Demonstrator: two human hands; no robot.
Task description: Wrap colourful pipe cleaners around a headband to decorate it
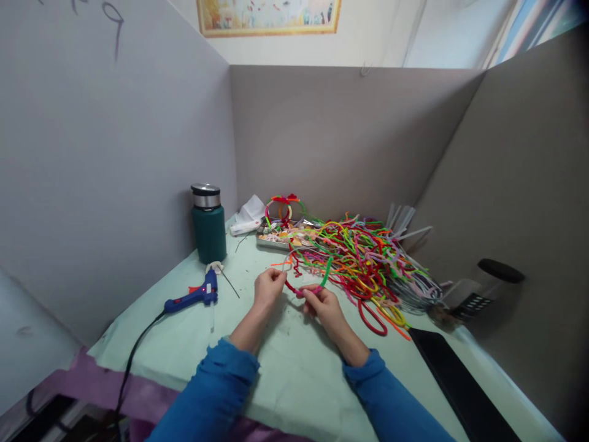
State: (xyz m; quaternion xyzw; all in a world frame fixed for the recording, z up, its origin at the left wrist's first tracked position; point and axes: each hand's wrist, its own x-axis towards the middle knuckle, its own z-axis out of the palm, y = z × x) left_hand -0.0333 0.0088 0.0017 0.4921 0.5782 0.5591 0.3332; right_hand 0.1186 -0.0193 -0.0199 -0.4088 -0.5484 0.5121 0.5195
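Between my hands is a curved band [293,288] wound with red and pink pipe cleaner, with a green length [327,272] rising at its right end. A thin pale curve arches behind it, perhaps part of the same hoop. My left hand [269,288] is closed, pinching the band's left side. With thumb and fingers together, my right hand [324,309] grips the pink part near the green end. The fingertips partly hide the band. Just beyond my hands lies a large tangled heap of coloured pipe cleaners [359,255].
To the left, a blue glue gun [196,296] lies with its black cord over the table edge. A green bottle [209,230] stands behind it. Further back are a metal tray [271,244] of small pieces and colourful pipe-cleaner rings [278,210]. At right are a clear jar [478,294] and a black flat object [460,380].
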